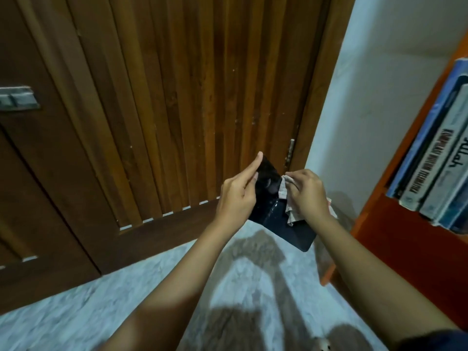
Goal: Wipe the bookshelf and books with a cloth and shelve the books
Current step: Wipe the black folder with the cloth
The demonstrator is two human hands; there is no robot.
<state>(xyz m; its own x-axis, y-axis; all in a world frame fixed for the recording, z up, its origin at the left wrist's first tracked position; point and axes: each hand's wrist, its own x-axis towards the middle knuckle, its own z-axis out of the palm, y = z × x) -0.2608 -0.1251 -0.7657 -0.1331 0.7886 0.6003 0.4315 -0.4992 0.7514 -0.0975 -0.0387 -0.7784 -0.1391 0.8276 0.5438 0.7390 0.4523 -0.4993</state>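
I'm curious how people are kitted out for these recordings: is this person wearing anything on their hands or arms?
Very little. The left hand and right hand are bare: no gloves, rings, watch or bracelet visible. Both forearms are uncovered; only a dark blue sleeve shows, high on the right arm.
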